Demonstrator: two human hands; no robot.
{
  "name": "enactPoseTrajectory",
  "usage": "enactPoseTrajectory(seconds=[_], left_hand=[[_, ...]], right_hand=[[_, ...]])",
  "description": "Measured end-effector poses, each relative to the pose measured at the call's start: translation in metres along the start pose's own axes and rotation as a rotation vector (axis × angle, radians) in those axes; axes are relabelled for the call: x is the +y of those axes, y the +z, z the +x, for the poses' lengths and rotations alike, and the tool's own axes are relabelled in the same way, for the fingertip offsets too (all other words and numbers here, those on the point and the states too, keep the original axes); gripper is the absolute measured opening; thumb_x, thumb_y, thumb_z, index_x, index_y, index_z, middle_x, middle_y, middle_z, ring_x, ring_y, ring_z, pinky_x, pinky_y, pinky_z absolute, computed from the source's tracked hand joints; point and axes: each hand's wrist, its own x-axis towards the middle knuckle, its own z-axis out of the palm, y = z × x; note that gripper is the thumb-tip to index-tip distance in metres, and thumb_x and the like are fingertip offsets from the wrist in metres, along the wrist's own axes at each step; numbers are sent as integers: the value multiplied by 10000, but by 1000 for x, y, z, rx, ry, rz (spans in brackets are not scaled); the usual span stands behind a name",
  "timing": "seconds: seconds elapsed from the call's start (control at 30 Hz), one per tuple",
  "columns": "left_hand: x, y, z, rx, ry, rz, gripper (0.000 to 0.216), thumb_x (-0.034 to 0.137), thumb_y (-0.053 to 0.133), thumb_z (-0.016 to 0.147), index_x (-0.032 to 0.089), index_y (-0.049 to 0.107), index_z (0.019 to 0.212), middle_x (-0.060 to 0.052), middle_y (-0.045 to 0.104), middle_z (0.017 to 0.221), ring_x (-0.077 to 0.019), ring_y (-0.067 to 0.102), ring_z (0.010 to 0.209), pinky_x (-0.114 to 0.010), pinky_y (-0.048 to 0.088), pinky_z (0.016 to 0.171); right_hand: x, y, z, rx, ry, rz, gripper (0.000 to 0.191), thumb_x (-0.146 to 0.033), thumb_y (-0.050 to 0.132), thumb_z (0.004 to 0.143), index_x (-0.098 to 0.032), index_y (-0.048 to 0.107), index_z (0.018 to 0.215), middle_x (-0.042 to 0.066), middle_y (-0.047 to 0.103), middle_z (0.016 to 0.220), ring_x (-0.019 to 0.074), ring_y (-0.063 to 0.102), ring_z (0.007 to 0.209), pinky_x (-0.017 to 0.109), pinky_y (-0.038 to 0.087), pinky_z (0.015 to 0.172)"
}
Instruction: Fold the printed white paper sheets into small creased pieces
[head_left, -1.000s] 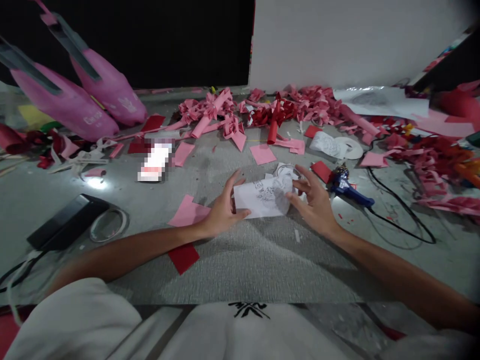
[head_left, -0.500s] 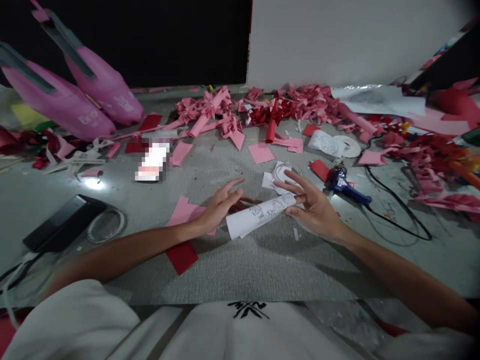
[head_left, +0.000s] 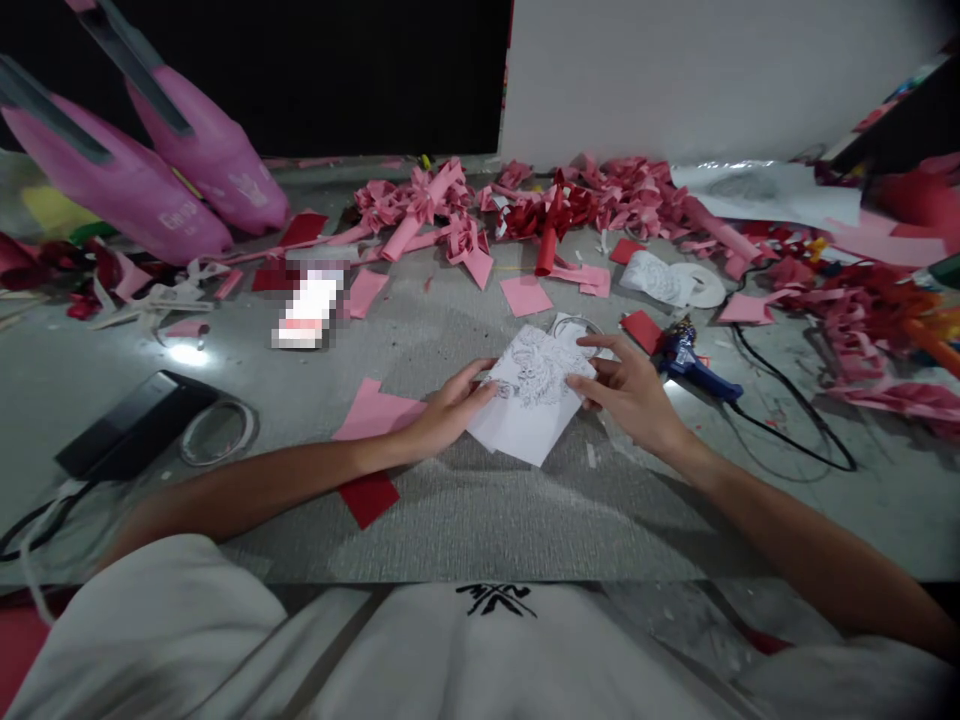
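White printed paper (head_left: 534, 405) is sitting tilted between both hands, probably just off the grey table (head_left: 465, 530), hard to tell from up here. Left hand (head_left: 452, 405) is pinching one edge, thumb on top; right hand (head_left: 628, 392) is pinching the other, fingers half curled, near a blue glue gun (head_left: 699, 372).

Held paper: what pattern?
The paper is white with dark line drawings; best in the head view.

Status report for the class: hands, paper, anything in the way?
Left hand and right hand hold printed paper at its sides. Printed face up. Blue glue gun lies farther right, apparently not obstructing.
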Motion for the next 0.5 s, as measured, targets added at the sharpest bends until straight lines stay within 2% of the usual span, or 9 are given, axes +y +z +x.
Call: enactPoseTrajectory(seconds=[0.1, 0.17, 0.23, 0.3, 0.4, 0.5], left_hand=[[3, 1, -3, -70, 31, -31, 621, 638, 655, 963, 218, 598, 1418, -130, 705, 1359, -294, 685, 1208, -385, 572, 954], [5, 1, -4, -152, 52, -2, 697, 578, 776, 892, 219, 573, 1453, -138, 660, 1440, -314, 647, 1292, -399, 560, 1008], [4, 1, -5, -200, 45, 45, 765, 471, 879, 804, 218, 574, 1458, -134, 661, 1439, -314, 651, 1280, -388, 560, 994], [-2, -1, -3, -183, -5, 57, 662, 434, 866, 794, 197, 643, 1370, -121, 725, 1310, -289, 701, 1143, -353, 567, 891], [-16, -3, 1, -84, -171, -55, 394, 462, 759, 810, 147, 741, 1046, -92, 765, 946, -219, 695, 788, -291, 499, 650], [-24, -4, 5, -27, -274, -178, 333, 434, 763, 746, 134, 724, 884, -66, 713, 781, -172, 628, 649, -265, 437, 577]], right_hand=[[-3, 7, -2, 11, 72, 58, 472, -553, 876, 799, -230, 596, 999, -31, 669, 718, 102, 561, 423, 242, 413, 352], [-5, 13, -7, 6, 83, 89, 468, -558, 878, 799, -239, 552, 906, -34, 661, 692, 112, 574, 406, 250, 432, 334], [-5, 18, -11, -24, 76, 117, 470, -556, 881, 800, -248, 535, 884, -33, 663, 690, 133, 612, 431, 272, 495, 365], [-2, 21, -13, -56, 67, 131, 458, -560, 864, 818, -252, 530, 874, -36, 654, 671, 144, 628, 454, 289, 527, 399], [5, 23, -13, -29, 27, 74, 414, -553, 825, 860, -248, 546, 883, -42, 619, 653, 113, 573, 461, 256, 473, 397], [12, 25, -10, 15, 0, 49, 427, -555, 805, 870, -245, 590, 1071, 12, 691, 866, 97, 569, 510, 227, 407, 364]])
